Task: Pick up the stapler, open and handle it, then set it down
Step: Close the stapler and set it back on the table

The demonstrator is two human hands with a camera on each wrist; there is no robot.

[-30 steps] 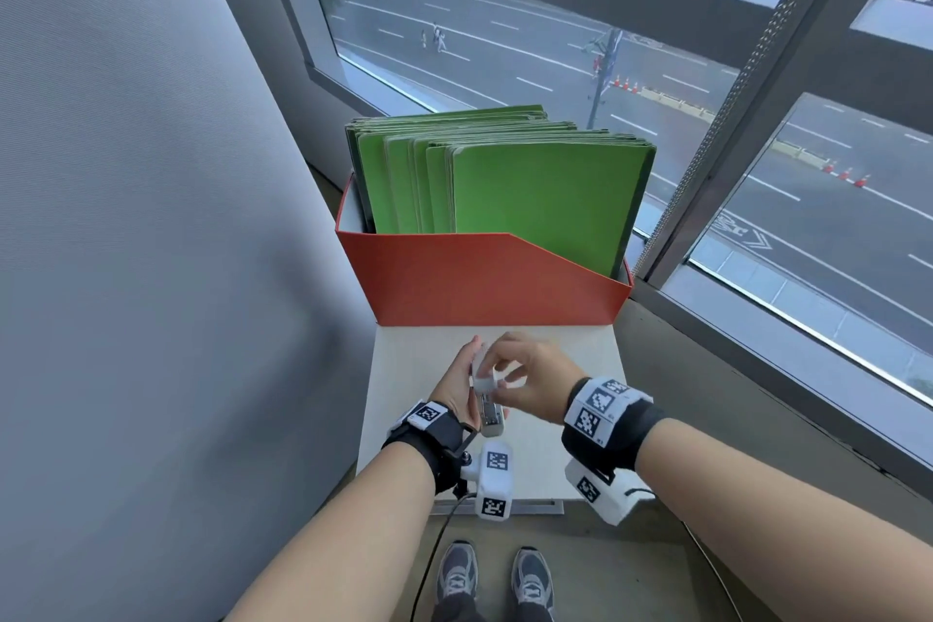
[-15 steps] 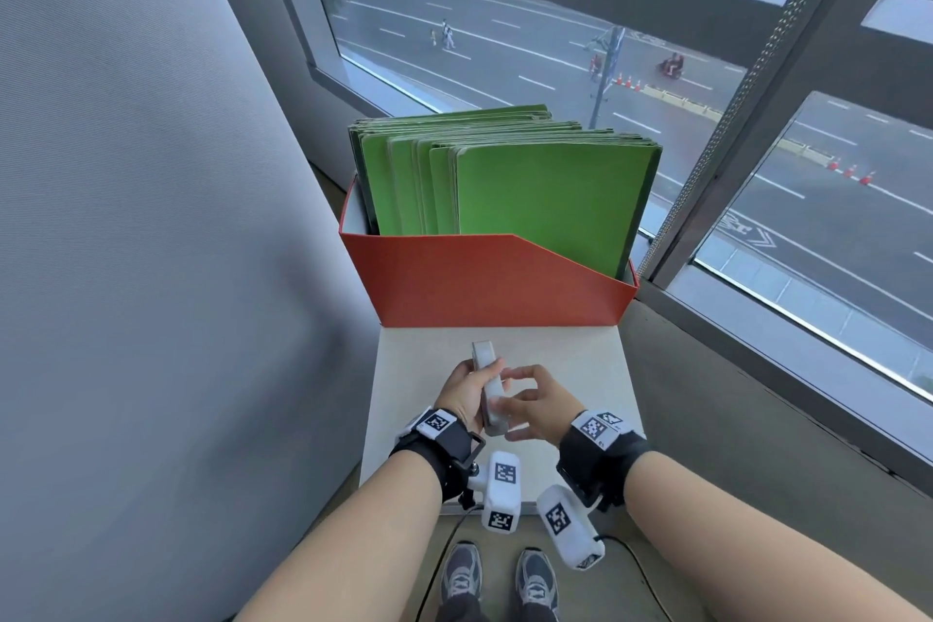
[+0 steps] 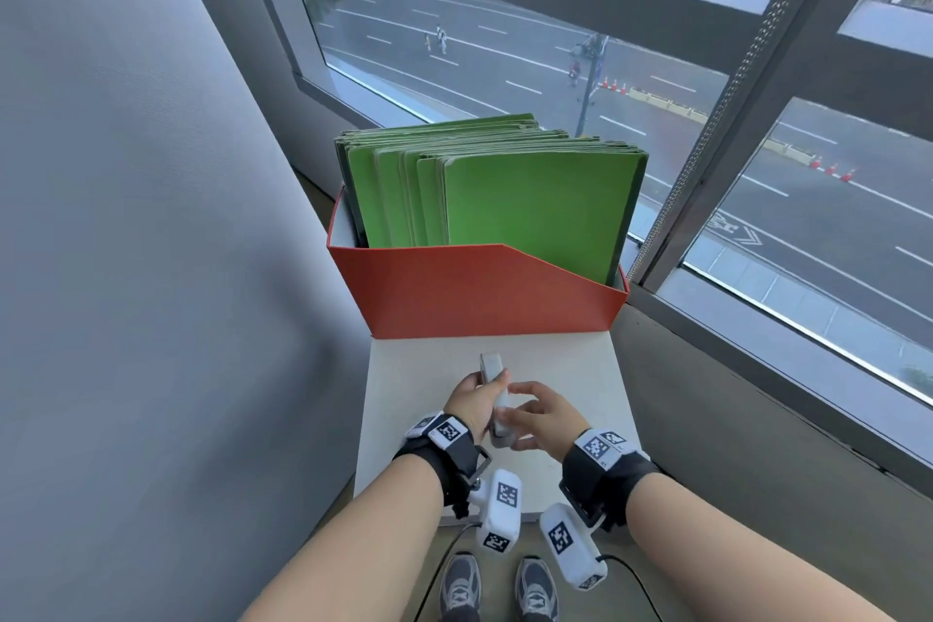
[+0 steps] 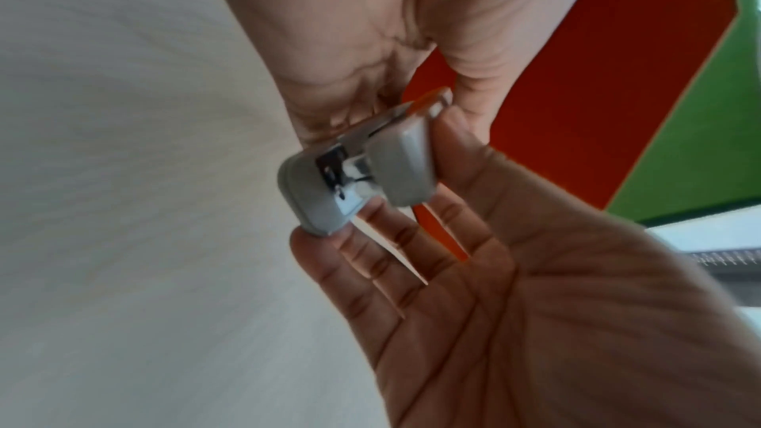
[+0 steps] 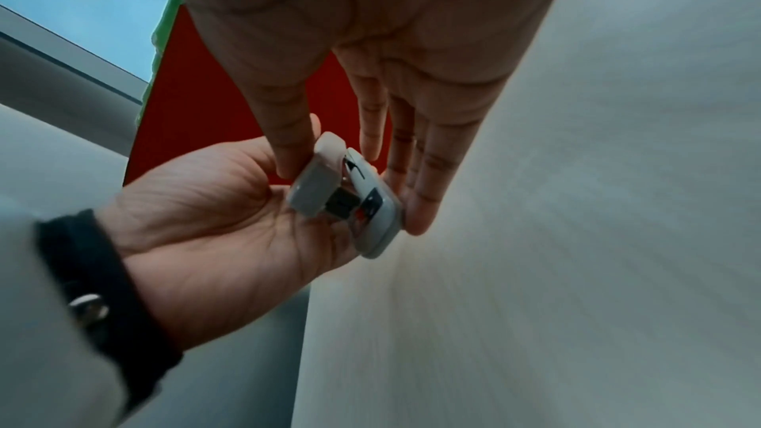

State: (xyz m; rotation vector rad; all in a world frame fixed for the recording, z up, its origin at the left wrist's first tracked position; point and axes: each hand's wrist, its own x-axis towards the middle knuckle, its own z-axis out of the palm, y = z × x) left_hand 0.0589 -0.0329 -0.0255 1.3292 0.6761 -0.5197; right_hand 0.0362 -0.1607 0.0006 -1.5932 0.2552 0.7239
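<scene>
a: left hand point(image 3: 472, 407) wraps the grey stapler point(image 3: 495, 394), thumb and fingers curled on its body, held above the white tabletop point(image 3: 565, 369) near the red file box point(image 3: 474, 293).

b: right hand point(image 3: 540, 417)?

a: fingers straight, tips touching the stapler's side, thumb against the top arm; it is pressing, not clasping. the two halves stand slightly apart in the wrist views.

b: advice?

a: brace the base in the left palm, hinge the top away slowly, keep fingertips off the metal mouth.
</scene>
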